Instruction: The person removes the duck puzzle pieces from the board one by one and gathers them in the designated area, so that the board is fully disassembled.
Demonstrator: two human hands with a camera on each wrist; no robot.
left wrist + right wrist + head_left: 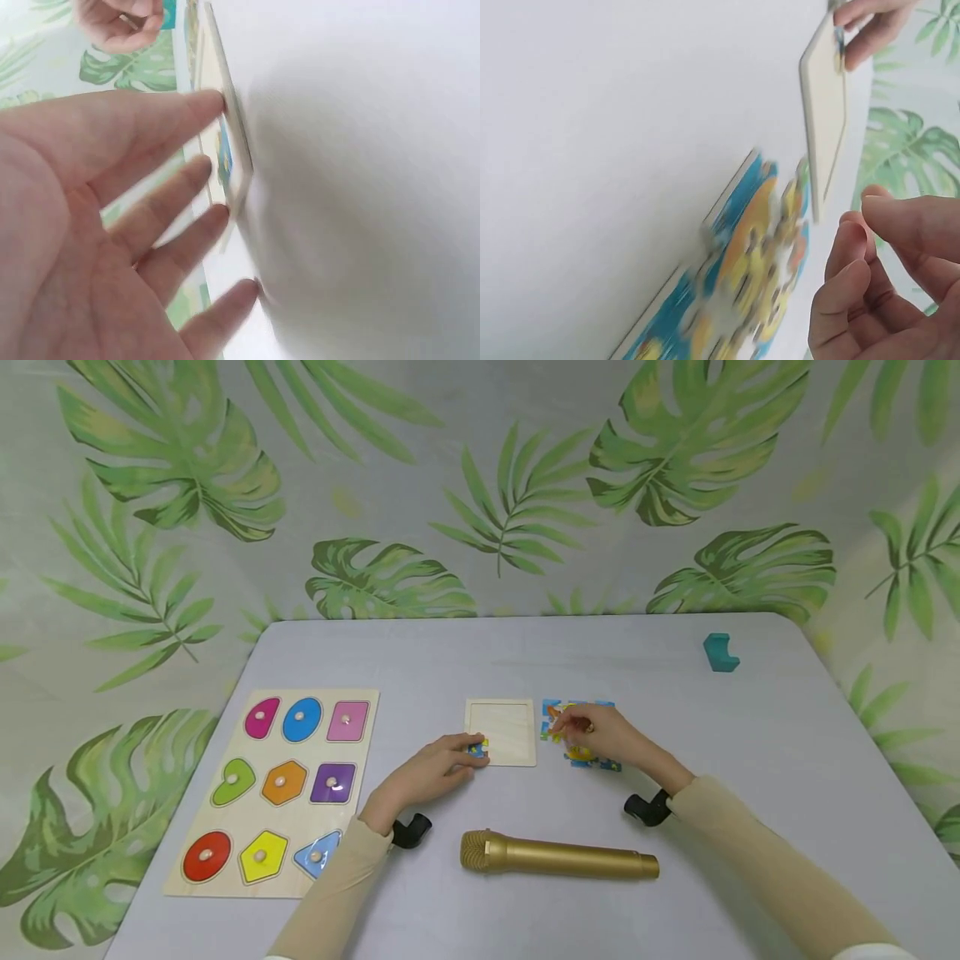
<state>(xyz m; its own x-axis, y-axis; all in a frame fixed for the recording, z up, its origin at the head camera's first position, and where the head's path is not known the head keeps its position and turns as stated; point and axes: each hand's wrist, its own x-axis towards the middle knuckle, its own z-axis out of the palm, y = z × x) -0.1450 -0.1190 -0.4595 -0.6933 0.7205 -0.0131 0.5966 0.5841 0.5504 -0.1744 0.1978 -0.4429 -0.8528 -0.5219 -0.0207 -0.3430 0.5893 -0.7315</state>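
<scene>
My left hand (430, 770) rests at the near left corner of a small square wooden puzzle tray (513, 737), its fingers fairly straight. In that corner lies a blue and yellow jigsaw piece (477, 749), partly covered by the fingers; thumb and fingertips touch the tray's edge in the left wrist view. To the right of the tray, my right hand (602, 732) hovers over a group of colourful jigsaw pieces (581, 755). Its fingers are loosely bent, and the right wrist view has nothing between thumb and fingertips. The pieces (739, 274) lie below, blurred there.
On the left lies a wooden knob puzzle board (311, 827) with several bright shapes. A gold microphone (558, 856) lies across the table in front. At the back right is a teal block (721, 653). Behind the table hangs a leaf-patterned cloth (390, 485).
</scene>
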